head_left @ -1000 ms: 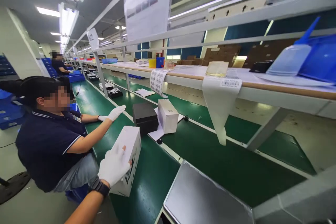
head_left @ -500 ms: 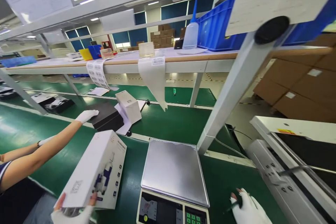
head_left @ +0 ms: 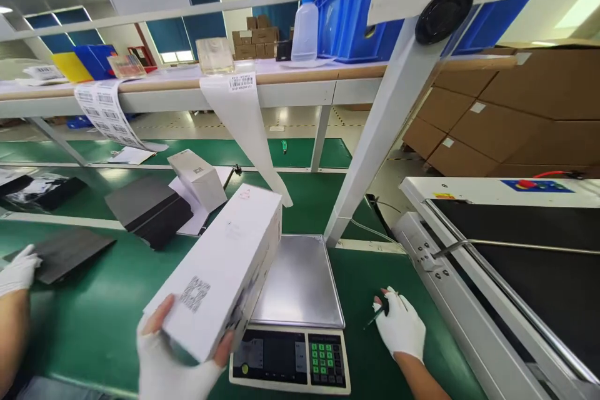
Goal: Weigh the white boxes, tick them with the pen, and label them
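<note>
Gripping the near end of a long white box (head_left: 220, 272) in my gloved left hand (head_left: 173, 362), I hold it tilted above the left edge of the scale (head_left: 300, 281) on the green counter (head_left: 94, 319). My right hand (head_left: 398, 325) rests on the counter just right of the scale, fingers closed on a dark pen (head_left: 377, 315). At far left, a co-worker's gloved hand (head_left: 19, 269) touches a flat black tray (head_left: 70, 250).
</note>
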### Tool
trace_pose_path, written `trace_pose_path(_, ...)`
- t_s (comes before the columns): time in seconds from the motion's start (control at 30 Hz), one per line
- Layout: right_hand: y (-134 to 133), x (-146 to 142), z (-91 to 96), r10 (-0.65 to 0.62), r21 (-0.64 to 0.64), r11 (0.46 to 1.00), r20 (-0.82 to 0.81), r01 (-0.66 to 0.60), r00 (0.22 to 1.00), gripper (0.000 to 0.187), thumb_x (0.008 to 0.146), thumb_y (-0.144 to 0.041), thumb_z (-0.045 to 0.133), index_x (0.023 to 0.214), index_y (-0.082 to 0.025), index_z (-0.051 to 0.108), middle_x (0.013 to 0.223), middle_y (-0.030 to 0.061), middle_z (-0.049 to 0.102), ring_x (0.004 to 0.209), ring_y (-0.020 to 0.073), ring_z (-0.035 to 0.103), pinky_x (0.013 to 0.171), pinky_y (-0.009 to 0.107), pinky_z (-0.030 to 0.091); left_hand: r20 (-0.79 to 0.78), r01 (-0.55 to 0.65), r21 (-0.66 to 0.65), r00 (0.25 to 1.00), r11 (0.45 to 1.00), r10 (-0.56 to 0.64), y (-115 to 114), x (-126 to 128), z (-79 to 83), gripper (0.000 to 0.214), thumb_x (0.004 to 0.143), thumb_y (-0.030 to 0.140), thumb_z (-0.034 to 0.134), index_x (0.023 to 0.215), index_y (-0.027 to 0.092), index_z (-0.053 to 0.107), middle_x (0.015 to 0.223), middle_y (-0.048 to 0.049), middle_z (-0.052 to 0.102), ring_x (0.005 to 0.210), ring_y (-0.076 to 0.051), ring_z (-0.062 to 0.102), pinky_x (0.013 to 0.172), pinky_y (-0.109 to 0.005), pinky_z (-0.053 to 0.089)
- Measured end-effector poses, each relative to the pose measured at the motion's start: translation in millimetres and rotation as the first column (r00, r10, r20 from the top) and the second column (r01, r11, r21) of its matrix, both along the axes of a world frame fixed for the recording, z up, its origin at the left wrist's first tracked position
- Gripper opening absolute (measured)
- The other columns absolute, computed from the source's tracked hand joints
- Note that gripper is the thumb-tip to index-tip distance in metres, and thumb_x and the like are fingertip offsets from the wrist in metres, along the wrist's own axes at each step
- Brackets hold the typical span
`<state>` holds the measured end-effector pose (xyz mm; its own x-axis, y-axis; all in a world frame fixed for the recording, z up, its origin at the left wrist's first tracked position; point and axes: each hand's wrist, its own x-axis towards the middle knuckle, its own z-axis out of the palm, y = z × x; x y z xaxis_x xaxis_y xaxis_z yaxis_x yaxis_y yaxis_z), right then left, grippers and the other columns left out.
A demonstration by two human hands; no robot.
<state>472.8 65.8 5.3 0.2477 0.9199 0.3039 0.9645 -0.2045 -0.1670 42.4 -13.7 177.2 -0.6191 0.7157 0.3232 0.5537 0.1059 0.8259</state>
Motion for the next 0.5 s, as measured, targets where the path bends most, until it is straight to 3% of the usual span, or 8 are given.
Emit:
trace_pose_path(0.07, -0.4, -2.4, 0.2, -0.006, -0.009, 1.0, 0.009, 0.006, 1.0, 0.027, 0.096, -0.027, 0.044, 0.102, -0.015, 0.067, 0.109, 0.0142, 0.067, 0.105, 0.0306, 0.06, 0.083, 0.037, 0.051, 0.062, 0.107, 0.015, 0.992, 0.994, -0.107, -0.3, 23.4, 6.6, 0.122, 0.042, 0.07, 0.087, 0.144, 0.026, 0.035, 0.15, -0.0165, 0.041, 0.132, -0.037, 0.051, 0.113, -0.058, 0.043)
trace_pose_path(0.1, -0.6, -3.9, 0.5, -0.011, -0.017, 1.0, 0.008, 0.011, 1.0, 0.027, 0.097, -0.027, 0.044, 0.103, -0.014, 0.066, 0.109, 0.0145, 0.067, 0.105, 0.0305, 0.059, 0.085, 0.037, 0.05, 0.151, 0.18, 0.029, 0.972, 0.983, -0.182, -1.4, 30.0, 9.6, 0.12, 0.046, 0.074, 0.084, 0.144, 0.026, 0.034, 0.15, -0.0171, 0.042, 0.132, -0.037, 0.051, 0.113, -0.056, 0.044)
trace_pose_path(0.17, -1.0, -7.0, 0.9, -0.02, -0.038, 0.999, -0.004, 0.02, 1.0, 0.026, 0.096, -0.027, 0.044, 0.104, -0.013, 0.065, 0.107, 0.0149, 0.067, 0.105, 0.0303, 0.058, 0.086, 0.036, 0.048, 0.386, 0.28, 0.053, 0.879, 0.958, -0.279, -1.7, 32.0, 11.3, 0.105, 0.058, 0.081, 0.073, 0.139, 0.022, 0.042, 0.132, -0.0161, 0.061, 0.115, -0.034, 0.064, 0.102, -0.051, 0.053)
trace_pose_path(0.23, -1.2, -9.4, 0.8, -0.03, -0.054, 0.998, -0.019, 0.029, 0.999, 0.026, 0.096, -0.027, 0.045, 0.105, -0.013, 0.065, 0.104, 0.0149, 0.066, 0.103, 0.0299, 0.057, 0.085, 0.035, 0.046, 0.558, 0.28, -0.011, 0.798, 0.96, -0.226, 2.8, 22.0, 0.8, 0.084, 0.073, 0.081, 0.057, 0.127, 0.016, 0.055, 0.103, -0.012, 0.073, 0.092, -0.029, 0.07, 0.089, -0.046, 0.057)
trace_pose_path(0.33, -1.5, -10.7, -0.2, -0.042, -0.069, 0.997, -0.052, 0.038, 0.998, 0.025, 0.095, -0.027, 0.045, 0.105, -0.013, 0.064, 0.102, 0.0145, 0.065, 0.103, 0.0295, 0.056, 0.084, 0.035, 0.044, 0.549, 0.209, -0.298, 0.836, 0.932, -0.012, 11.8, -1.8, -44.4, 0.069, 0.087, 0.074, 0.038, 0.107, 0.013, 0.064, 0.089, -0.0102, 0.075, 0.079, -0.024, 0.07, 0.083, -0.04, 0.057)
trace_pose_path(0.43, -1.8, -9.6, -1.9, -0.06, -0.073, 0.996, -0.109, 0.052, 0.992, 0.026, 0.094, -0.028, 0.045, 0.105, -0.014, 0.063, 0.104, 0.0143, 0.064, 0.103, 0.0294, 0.055, 0.084, 0.035, 0.044, 0.407, 0.148, -0.574, 0.905, 0.806, 0.123, 10.9, -22.4, -104.6, 0.053, 0.09, 0.062, 0.036, 0.092, 0.017, 0.064, 0.089, -0.0115, 0.075, 0.078, -0.025, 0.069, 0.082, -0.041, 0.055)
trace_pose_path(0.5, -2.0, -8.6, -3.2, -0.077, -0.068, 0.995, -0.16, 0.067, 0.984, 0.028, 0.091, -0.029, 0.045, 0.106, -0.015, 0.063, 0.106, 0.0142, 0.063, 0.104, 0.0298, 0.055, 0.083, 0.036, 0.045, 0.307, 0.112, -0.687, 0.941, 0.718, 0.146, 4.3, -31.7, -136.0, 0.041, 0.09, 0.053, 0.038, 0.084, 0.02, 0.062, 0.082, -0.0103, 0.074, 0.076, -0.027, 0.069, 0.081, -0.043, 0.053)
